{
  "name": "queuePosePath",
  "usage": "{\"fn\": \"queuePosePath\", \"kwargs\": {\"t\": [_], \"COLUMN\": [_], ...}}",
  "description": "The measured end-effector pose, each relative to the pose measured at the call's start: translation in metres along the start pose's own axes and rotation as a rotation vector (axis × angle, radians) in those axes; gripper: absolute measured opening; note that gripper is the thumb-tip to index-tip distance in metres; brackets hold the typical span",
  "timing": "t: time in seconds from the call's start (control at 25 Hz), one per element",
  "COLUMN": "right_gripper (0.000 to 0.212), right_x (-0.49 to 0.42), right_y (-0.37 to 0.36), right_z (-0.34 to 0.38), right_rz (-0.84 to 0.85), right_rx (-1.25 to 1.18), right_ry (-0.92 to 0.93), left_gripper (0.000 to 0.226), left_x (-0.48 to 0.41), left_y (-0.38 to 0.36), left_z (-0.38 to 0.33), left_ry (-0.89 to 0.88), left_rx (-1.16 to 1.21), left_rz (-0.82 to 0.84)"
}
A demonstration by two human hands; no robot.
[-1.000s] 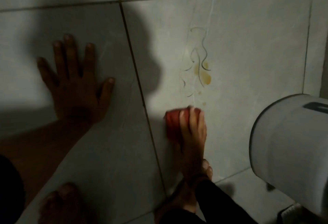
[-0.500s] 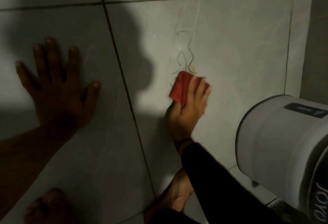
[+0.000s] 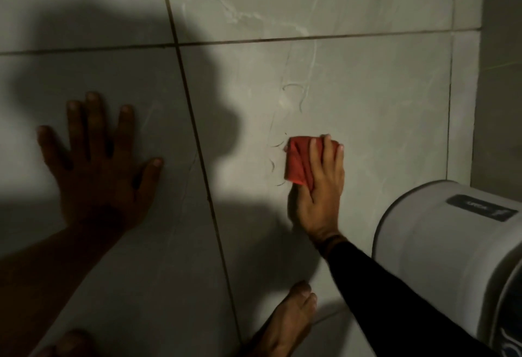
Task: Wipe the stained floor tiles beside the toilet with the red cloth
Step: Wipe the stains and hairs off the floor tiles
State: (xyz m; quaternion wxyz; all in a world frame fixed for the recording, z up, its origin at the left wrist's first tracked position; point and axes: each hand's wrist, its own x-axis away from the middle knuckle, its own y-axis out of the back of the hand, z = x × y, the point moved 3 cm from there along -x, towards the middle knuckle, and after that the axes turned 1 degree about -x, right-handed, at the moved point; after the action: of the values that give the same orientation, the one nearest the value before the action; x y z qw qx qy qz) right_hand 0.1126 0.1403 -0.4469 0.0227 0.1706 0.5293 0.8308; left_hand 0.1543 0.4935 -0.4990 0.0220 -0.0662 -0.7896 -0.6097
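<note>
Head view, dim light, a heavy shadow across the left half of the floor.

Right hand [image 3: 317, 187]: flat on the floor tile [image 3: 381, 108], palm down, fingers together and pressing the red cloth [image 3: 298, 163] against the tile. The cloth is folded into a small pad; its left part shows beyond the fingers, the rest is covered by them. No clenched grip: the cloth is pinned under the hand, not gathered in a fist.

Left hand [image 3: 99, 164]: well apart from the right, across the grout line [image 3: 197, 141] on the neighbouring tile, fingers spread wide, palm flat, holding nothing. Judged to be a brace for body weight.

Stain marks [image 3: 293, 102]: thin curved residue lines on the same tile as the cloth. Some lie just beside the cloth's left edge; a further faint group runs away from the person, beyond the fingertips. The trail's long axis runs roughly along the line of the right forearm, away from the body. No yellow blot is visible beside the cloth; whether any sits under it cannot be told.

Toilet [image 3: 440, 249]: to the right of the working hand, near the black sleeve [image 3: 395, 294]. A bare foot [image 3: 288, 320] rests behind the right wrist.

Judgement: the right hand is the nearer by far, and the remaining marks lie ahead and slightly left of it, so the next stroke wants a push forward along that axis. The left hand need not move.
</note>
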Motion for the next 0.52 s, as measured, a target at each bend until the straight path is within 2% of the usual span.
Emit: {"fn": "queuePosePath", "kwargs": {"t": [0.12, 0.2, 0.28, 0.32, 0.36, 0.44, 0.48, 0.52], "right_gripper": [0.076, 0.075, 0.072, 0.072, 0.075, 0.079, 0.079, 0.078], "right_x": [-0.085, -0.108, -0.076, -0.066, -0.076, -0.131, -0.154, -0.164], "right_y": [0.014, 0.008, 0.003, 0.013, 0.026, 0.033, 0.025, 0.015], "right_z": [0.001, 0.022, 0.020, 0.008, 0.002, 0.011, 0.031, 0.051], "right_rz": [-0.156, -0.093, 0.059, 0.082, 0.059, -0.056, -0.083, -0.089], "right_rx": [-0.045, 0.023, 0.054, 0.076, 0.063, 0.030, 0.024, 0.044], "right_ry": [-0.166, 0.006, 0.213, 0.253, 0.230, 0.052, 0.022, 0.093], "left_gripper": [0.087, 0.088, 0.087, 0.087, 0.087, 0.088, 0.089, 0.089], "left_x": [-0.002, -0.003, -0.001, 0.000, 0.000, -0.002, -0.004, -0.004], "left_y": [0.000, 0.000, 0.001, 0.001, 0.002, 0.000, -0.001, -0.001], "left_z": [-0.001, -0.001, 0.001, 0.001, 0.000, -0.001, -0.001, -0.001], "left_ry": [0.004, 0.014, 0.023, 0.019, 0.014, 0.011, 0.007, 0.004], "left_rx": [-0.017, -0.020, -0.043, -0.053, -0.067, -0.102, -0.110, -0.112], "left_rz": [-0.009, -0.009, -0.010, -0.013, -0.023, -0.033, -0.029, -0.027]}}
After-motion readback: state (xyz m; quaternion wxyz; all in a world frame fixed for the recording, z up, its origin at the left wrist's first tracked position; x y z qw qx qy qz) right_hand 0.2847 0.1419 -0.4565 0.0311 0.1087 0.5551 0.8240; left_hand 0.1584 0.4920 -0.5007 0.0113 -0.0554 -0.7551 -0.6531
